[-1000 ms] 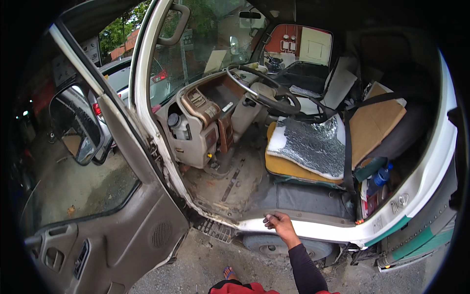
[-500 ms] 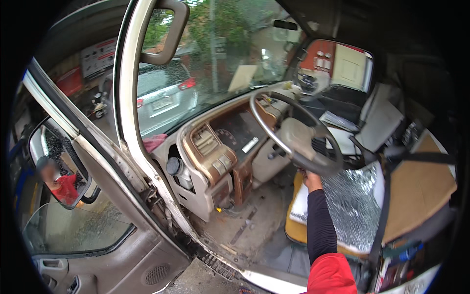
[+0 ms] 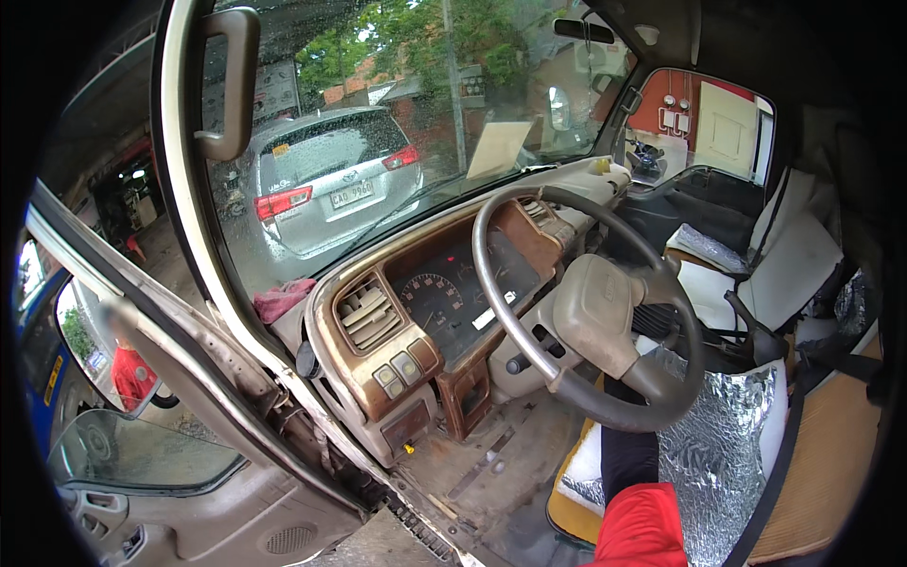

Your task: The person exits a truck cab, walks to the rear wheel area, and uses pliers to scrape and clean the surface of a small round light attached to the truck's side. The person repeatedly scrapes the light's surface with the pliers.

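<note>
My right arm, in a red sleeve (image 3: 644, 525) over a dark undersleeve (image 3: 628, 463), reaches forward over the driver's seat. Its hand is hidden behind the lower part of the grey steering wheel (image 3: 600, 307), so neither the fingers nor what they touch can be seen. Below the wheel, a crinkled silver foil sheet (image 3: 710, 439) covers the seat. On the instrument cluster (image 3: 430, 295) behind the wheel, a small red light (image 3: 451, 258) shows. A stalk (image 3: 515, 364) sticks out from the steering column. My left hand is outside the picture.
The open door (image 3: 217, 510) stands at the left, with a side mirror (image 3: 99, 350). A pillar (image 3: 194, 180) rises beside the windscreen. A pink cloth (image 3: 283, 300) lies on the dashboard's left end. Brown cardboard (image 3: 822, 472) covers the seat back. Outside stands a silver car (image 3: 321, 222).
The view has moved closer to the dashboard. My right arm has gone farther in, and its hand, partly visible before, is now behind the wheel. A red light now shows on the cluster.
</note>
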{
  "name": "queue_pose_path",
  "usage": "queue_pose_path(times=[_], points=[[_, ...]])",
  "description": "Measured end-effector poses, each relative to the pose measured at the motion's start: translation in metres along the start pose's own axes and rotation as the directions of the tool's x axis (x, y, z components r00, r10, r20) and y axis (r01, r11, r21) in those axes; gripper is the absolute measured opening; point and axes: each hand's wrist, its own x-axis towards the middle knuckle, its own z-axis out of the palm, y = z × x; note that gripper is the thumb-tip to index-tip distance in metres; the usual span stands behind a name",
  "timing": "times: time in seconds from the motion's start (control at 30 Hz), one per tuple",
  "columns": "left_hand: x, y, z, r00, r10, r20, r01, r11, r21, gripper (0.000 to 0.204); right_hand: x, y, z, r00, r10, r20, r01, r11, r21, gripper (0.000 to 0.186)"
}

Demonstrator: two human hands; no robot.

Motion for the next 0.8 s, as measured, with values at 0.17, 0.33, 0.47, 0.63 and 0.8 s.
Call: queue_pose_path(times=[0.17,0.33,0.47,0.63,0.8], points=[[-0.013,0.012,0.004,0.989,-0.100,-0.107,0.076,0.976,-0.206,0.035,0.012,0.014,0.003,0.999,0.012,0.030,-0.010,0.998,-0.069,0.034],[-0.013,0.047,-0.009,0.976,-0.188,-0.111,0.104,0.846,-0.522,0.032,0.038,0.003,0.010,0.999,-0.016,0.048,0.024,0.985,-0.172,0.035],[-0.027,0.035,-0.003,0.955,-0.291,-0.053,0.259,0.911,-0.322,0.035,0.051,-0.003,0.029,0.997,-0.031,0.076,0.050,0.965,-0.257,0.036],[-0.047,-0.002,0.009,0.997,0.076,-0.013,-0.072,0.982,0.174,0.036,0.062,-0.006,0.036,0.994,-0.046,0.102,0.080,0.931,-0.355,0.037],[-0.060,0.022,0.009,0.991,-0.124,-0.042,0.126,0.990,0.063,0.036,0.059,-0.004,0.051,0.990,-0.047,0.131,0.099,0.899,-0.426,0.038]])
